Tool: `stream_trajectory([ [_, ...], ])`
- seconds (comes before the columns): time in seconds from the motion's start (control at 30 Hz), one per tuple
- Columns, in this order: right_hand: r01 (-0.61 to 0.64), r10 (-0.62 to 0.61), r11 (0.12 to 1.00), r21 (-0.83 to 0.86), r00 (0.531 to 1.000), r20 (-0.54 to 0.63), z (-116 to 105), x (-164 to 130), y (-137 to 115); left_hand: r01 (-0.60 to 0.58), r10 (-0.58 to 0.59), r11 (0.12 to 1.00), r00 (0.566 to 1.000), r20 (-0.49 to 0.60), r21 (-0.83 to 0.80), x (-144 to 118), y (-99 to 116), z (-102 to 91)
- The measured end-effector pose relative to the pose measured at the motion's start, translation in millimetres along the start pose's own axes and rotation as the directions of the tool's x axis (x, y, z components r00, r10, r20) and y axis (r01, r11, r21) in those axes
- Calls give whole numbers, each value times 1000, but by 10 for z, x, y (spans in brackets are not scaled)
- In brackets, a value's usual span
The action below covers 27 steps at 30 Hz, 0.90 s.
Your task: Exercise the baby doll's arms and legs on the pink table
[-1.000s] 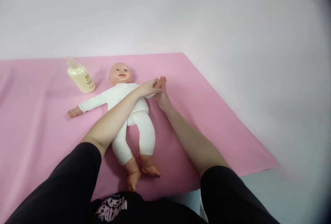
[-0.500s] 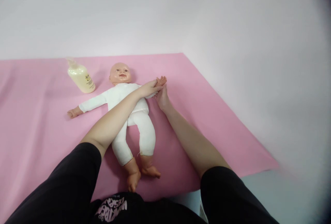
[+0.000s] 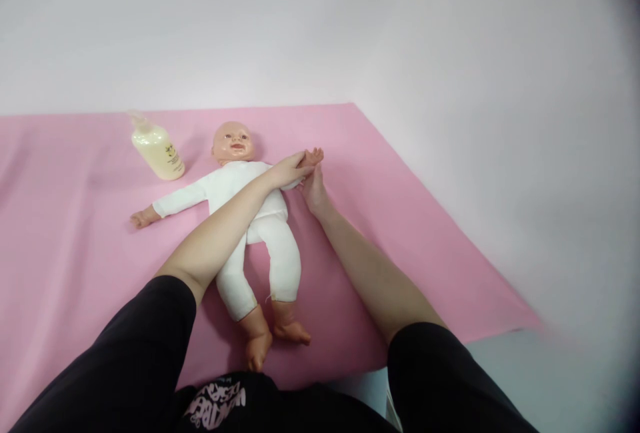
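Left hand (image 3: 289, 171) and right hand (image 3: 314, 191) both grip the arm (image 3: 306, 165) of the doll (image 3: 250, 219) lying on the pink mat (image 3: 75, 253).

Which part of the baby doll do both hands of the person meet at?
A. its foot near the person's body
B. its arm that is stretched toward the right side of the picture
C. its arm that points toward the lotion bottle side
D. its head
B: the left hand reaches across the chest of the baby doll and the right hand lies beside it, both at the doll's arm by its small hand.
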State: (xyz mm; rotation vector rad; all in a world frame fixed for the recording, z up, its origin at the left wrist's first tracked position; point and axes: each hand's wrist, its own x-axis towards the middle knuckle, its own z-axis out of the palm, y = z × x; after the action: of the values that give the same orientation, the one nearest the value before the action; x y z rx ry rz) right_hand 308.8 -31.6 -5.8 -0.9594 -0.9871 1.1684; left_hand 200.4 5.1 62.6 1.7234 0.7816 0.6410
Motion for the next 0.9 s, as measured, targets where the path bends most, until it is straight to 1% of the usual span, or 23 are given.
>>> stream_trajectory([
  [0.1,-16,16,1000,2,1000,8,-2,8,-3,-4,3,999,999,34,40,-24,27,-24],
  [0.23,5,-5,1000,28,1000,4,1,12,-3,-61,59,985,998,15,162,-17,24,-54],
  [0.33,11,-11,1000,22,1000,3,1,14,-1,-64,65,974,998,6,219,9,-8,-67],
  [0.43,10,-10,1000,2,1000,8,-1,18,5,-63,61,976,998,17,210,33,-46,-71],
  [0.53,7,-7,1000,12,1000,0,-3,23,13,-93,88,975,996,32,200,59,-81,-67],
  [0.63,0,0,999,35,1000,7,-8,24,21,-99,101,977,995,-2,189,76,-103,-56],
  [0.73,9,-10,999,35,1000,22,-14,23,26,-67,76,984,996,-44,164,72,-99,-48],
  [0.9,-2,2,1000,13,1000,27,-18,39,34,-54,66,974,997,-47,218,42,-62,-57],
])
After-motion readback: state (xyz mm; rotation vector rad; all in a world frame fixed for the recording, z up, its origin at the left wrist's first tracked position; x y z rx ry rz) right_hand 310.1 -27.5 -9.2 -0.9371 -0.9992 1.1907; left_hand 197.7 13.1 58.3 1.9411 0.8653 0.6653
